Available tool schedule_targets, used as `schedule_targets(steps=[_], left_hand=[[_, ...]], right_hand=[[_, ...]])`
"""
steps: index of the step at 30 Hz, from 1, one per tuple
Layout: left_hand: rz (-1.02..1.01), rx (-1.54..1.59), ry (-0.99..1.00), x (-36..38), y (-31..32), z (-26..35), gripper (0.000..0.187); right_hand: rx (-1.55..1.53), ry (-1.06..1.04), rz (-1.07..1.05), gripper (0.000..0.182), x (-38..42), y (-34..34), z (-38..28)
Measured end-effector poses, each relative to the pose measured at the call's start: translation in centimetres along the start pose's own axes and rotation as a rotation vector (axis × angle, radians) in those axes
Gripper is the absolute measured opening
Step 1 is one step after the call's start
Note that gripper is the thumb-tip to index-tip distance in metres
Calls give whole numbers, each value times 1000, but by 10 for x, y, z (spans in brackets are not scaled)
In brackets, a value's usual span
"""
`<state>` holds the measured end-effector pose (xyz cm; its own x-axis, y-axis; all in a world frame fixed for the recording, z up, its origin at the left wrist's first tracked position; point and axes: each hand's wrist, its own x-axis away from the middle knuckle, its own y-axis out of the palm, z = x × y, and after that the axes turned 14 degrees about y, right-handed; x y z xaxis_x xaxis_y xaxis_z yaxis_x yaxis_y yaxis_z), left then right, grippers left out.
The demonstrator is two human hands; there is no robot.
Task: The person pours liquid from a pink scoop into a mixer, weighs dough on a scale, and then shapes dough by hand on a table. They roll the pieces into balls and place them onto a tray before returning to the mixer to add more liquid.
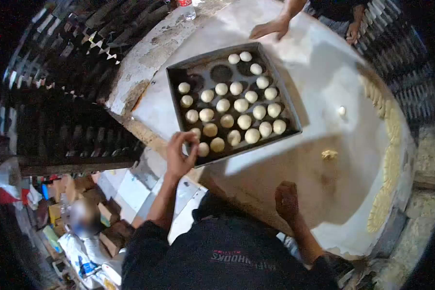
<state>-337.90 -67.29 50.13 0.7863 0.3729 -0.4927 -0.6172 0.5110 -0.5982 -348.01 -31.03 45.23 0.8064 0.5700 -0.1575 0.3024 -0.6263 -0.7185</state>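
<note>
At the near left corner of a dark square baking tray (pixel 221 73), the fingers of my left hand (pixel 181 153) close around a pale dough ball (pixel 195 133). Several more round dough balls (pixel 223 105) stand in loose rows in the tray, touching its bottom. Over the near edge of the table, to the right of the tray, my right hand (pixel 287 198) is curled into a loose fist. Whether anything lies inside those fingers is hidden. A small crumbled dough scrap (pixel 329 154) lies on the table beyond that hand.
Flattened dough pieces (pixel 391 140) line the right rim of the pale table (pixel 319 87). One small dough lump (pixel 341 111) sits nearby. Another person's hand (pixel 273 29) rests at the far side. A plastic bottle (pixel 188 10) stands at the back. Boxes (pixel 110 213) clutter the lower left.
</note>
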Motion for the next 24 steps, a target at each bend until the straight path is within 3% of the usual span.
schedule_targets(steps=[1, 3, 5, 7, 9, 10, 11, 13, 14, 17, 19, 20, 22, 23, 24], left_hand=[[-9, -7, -30, 16, 0, 12, 16], [31, -82, -9, 46, -6, 34, 13], [66, -103, -91, 78, -12, 43, 11], [197, -95, -225, 122, -14, 41, 7], [256, -228, -330, 179, -5, 20, 7], [260, -245, -353, 209, 0, 10, 7], [263, -262, -369, 241, 3, 1, 8], [221, -278, -392, 294, 0, -11, 11], [200, -274, -442, 308, -8, -9, 12], [208, -264, -521, 337, -30, -12, 15], [205, -296, -548, 343, -40, -25, 14], [159, -319, -547, 342, -44, -32, 14], [187, -162, -567, 333, -42, -48, 15], [169, -121, -560, 323, -46, -52, 15], [168, -70, -543, 314, -50, -57, 15]], right_hand=[[-29, 15, 5, 21, 12, 9, 27], [484, -378, -136, 14, 22, 15, 96], [397, -95, -203, 16, -28, 9, 85], [177, -49, 177, 14, -58, 37, 49], [299, 48, 174, 13, -54, 57, 12], [212, 76, 71, 14, -45, 66, 8], [183, 17, 72, 14, -26, 72, 4], [48, -417, 360, 12, 10, 93, 68], [50, -426, 375, 12, -1, 76, 77], [449, -96, 388, 11, -39, 22, 79], [520, 121, 405, 12, -76, 45, 73], [532, 104, 400, 12, -73, 58, 64], [249, 221, 505, 11, -82, 83, 43], [206, 117, 498, 11, -72, 94, 58], [252, 3, 418, 9, -48, 81, 26]])
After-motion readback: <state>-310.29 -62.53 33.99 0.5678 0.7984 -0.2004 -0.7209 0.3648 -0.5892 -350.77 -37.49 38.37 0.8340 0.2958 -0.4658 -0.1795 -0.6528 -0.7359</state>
